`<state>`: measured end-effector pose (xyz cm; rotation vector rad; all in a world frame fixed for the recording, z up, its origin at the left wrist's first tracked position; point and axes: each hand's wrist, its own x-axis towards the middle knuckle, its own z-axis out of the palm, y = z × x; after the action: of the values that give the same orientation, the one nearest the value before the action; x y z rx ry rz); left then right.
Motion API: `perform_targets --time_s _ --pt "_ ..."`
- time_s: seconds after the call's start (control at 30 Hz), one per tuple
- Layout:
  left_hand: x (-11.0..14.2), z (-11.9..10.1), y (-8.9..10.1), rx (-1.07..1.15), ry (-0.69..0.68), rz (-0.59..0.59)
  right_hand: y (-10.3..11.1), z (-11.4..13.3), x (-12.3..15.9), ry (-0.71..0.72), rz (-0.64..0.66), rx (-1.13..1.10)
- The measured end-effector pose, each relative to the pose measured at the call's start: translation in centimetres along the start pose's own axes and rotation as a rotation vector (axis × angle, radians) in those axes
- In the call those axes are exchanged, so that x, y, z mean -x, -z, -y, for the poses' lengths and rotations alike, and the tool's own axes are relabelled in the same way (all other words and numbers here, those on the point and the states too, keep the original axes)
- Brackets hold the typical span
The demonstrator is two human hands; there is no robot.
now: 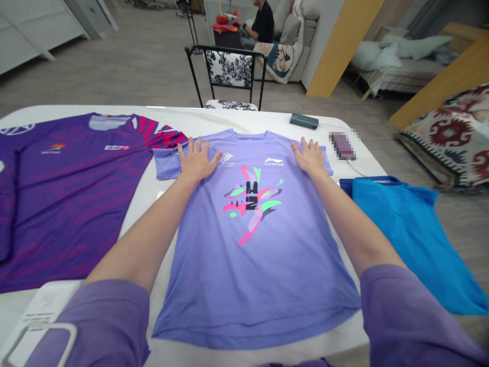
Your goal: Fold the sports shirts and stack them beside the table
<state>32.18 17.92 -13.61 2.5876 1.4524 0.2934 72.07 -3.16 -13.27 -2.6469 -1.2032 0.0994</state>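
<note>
A lavender T-shirt lies spread front side up on the white table, its collar toward the far edge and its hem toward me. A colourful print and white logos show on its front. My left hand rests flat on the shirt's left shoulder, fingers spread, near the short sleeve. On the opposite shoulder my right hand lies flat too, with its fingers apart. Neither hand grips anything.
A purple and red jersey covers the table's left side. At right lies a blue garment. A dark box-like object and a blurred-out item sit at the far right. Beyond stand a chair and a seated person.
</note>
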Motion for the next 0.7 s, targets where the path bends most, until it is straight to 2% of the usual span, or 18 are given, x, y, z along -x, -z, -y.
perform_targets --time_s 0.13,0.2,0.27,0.33,0.4,0.47,0.53,0.6,0.7 --pt "5.3 -0.2 0.9 0.012 0.027 0.056 0.9 -4.9 1.6 -0.110 0.062 -0.014" --pt "8.3 -0.2 1.6 0.014 0.035 0.062 2.1 -5.8 3.5 -0.125 0.019 0.005" --pt "11.7 -0.4 2.5 0.027 0.045 0.046 3.8 -5.6 7.2 -0.058 -0.051 0.036" --pt "15.8 -1.1 3.3 0.049 0.050 0.041 5.5 -4.6 12.9 0.109 -0.074 0.063" --pt "20.8 -1.9 3.9 0.075 -0.003 0.052 6.6 -3.6 20.5 0.310 -0.016 0.058" --pt "26.5 -2.3 4.3 0.105 -0.128 0.060 7.0 -3.3 28.7 0.467 0.066 0.032" --pt "32.4 -2.0 4.7 0.139 -0.262 0.089 7.1 -4.2 36.3 0.567 0.136 -0.003" --pt "37.7 -0.8 5.0 0.175 -0.341 0.118 6.9 -6.3 42.3 0.611 0.187 -0.046" --pt "43.7 2.2 5.6 0.186 -0.307 0.075 6.6 -10.7 47.8 0.512 0.135 -0.116"
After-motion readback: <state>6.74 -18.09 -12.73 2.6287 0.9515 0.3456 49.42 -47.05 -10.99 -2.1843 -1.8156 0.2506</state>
